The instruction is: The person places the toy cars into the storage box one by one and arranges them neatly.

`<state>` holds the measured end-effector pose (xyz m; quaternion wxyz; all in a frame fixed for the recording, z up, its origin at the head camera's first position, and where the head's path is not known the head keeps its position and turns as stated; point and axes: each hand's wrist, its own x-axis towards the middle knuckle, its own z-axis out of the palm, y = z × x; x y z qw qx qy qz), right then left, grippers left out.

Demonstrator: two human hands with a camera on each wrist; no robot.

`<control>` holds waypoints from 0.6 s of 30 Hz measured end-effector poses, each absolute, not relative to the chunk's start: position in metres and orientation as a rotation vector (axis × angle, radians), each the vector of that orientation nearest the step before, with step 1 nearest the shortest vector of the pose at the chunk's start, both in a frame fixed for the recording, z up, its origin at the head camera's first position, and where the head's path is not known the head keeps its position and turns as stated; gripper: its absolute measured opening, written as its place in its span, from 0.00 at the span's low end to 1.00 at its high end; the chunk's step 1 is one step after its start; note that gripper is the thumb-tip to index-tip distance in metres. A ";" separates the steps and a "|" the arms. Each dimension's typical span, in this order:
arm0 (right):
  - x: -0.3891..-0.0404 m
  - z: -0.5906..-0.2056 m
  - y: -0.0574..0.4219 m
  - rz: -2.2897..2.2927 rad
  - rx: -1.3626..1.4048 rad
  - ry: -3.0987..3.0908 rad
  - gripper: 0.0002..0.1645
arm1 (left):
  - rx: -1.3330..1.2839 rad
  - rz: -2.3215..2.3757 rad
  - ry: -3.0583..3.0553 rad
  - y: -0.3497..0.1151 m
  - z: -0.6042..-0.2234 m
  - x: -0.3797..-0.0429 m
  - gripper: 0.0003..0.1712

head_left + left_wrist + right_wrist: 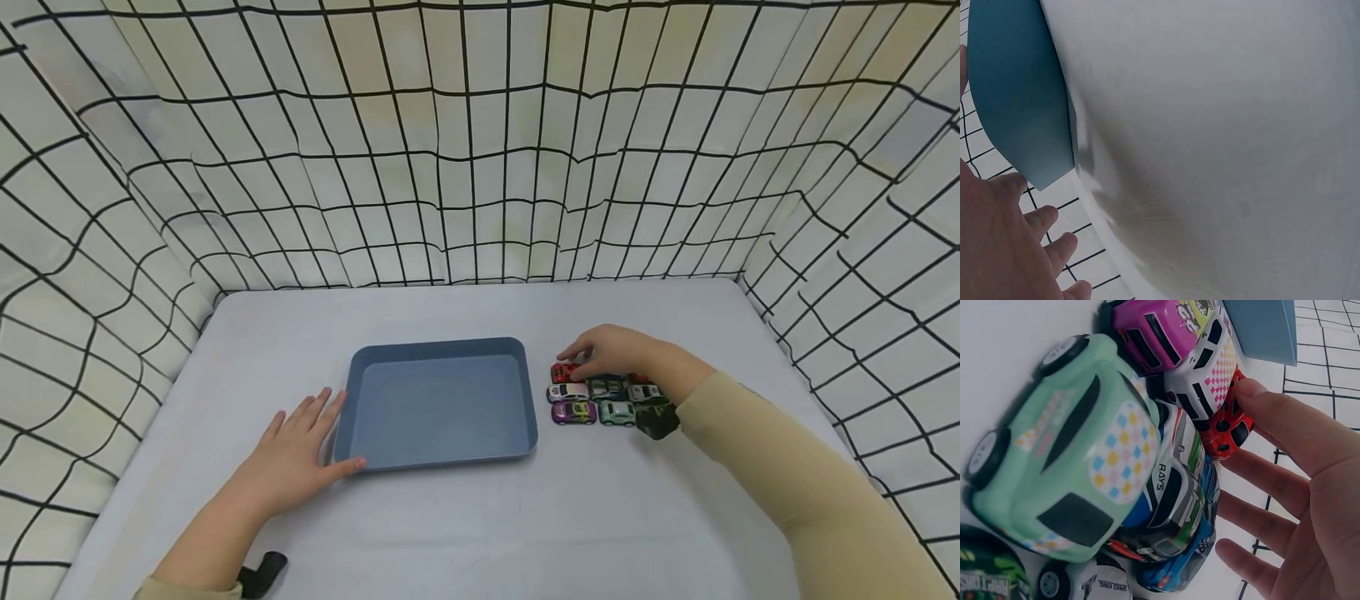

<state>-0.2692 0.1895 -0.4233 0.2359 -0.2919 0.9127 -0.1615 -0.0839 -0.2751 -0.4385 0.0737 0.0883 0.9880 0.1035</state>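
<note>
A blue-grey rectangular tray [442,408] lies on the white table. At its left edge my left hand [288,467] rests with fingers spread, the thumb by the near-left corner. To the tray's right, my right hand [618,350] reaches over a cluster of toy cars and pinches a red toy car [1225,428] with black spots between thumb and index finger; the index tip is hidden behind it. Packed beside it are a white checkered car [1207,372], a purple car [1154,331], a mint-green car [1066,462] and a black-and-white car marked RAYS [1172,481].
A blue car [1182,562], a white car [1104,581] and a dark green car [991,569] also sit in the cluster. White walls with a black grid net [472,200] enclose the table's back and sides. The white tablecloth [480,533] spreads in front of the tray.
</note>
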 end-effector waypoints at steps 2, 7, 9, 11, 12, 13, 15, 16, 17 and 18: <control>-0.270 -0.424 0.187 -0.432 -0.799 2.504 0.26 | 0.267 0.314 2.966 -0.275 -0.439 -0.084 0.65; -0.272 -0.428 0.187 -0.413 -0.784 2.497 0.24 | 0.273 0.317 2.963 -0.274 -0.440 -0.085 0.66; -0.272 -0.429 0.186 -0.400 -0.799 2.495 0.23 | 0.273 0.319 2.961 -0.274 -0.440 -0.086 0.66; -0.273 -0.430 0.185 -0.387 -0.835 2.491 0.23 | 0.269 0.321 2.958 -0.274 -0.439 -0.086 0.66; -0.272 -0.429 0.184 -0.384 -0.847 2.490 0.22 | 0.267 0.321 2.958 -0.274 -0.439 -0.086 0.67; -0.272 -0.429 0.184 -0.381 -0.870 2.490 0.21 | 0.266 0.321 2.957 -0.274 -0.439 -0.086 0.67; -0.272 -0.430 0.183 -0.379 -0.911 2.490 0.20 | 0.263 0.321 2.955 -0.274 -0.439 -0.086 0.67; -0.272 -0.429 0.182 -0.380 -0.926 2.492 0.20 | 0.262 0.319 2.956 -0.274 -0.439 -0.086 0.68; -0.272 -0.429 0.182 -0.378 -0.939 2.496 0.19 | 0.262 0.319 2.956 -0.274 -0.439 -0.086 0.68; -0.272 -0.429 0.181 -0.379 -0.944 2.502 0.19 | 0.262 0.318 2.957 -0.274 -0.439 -0.086 0.68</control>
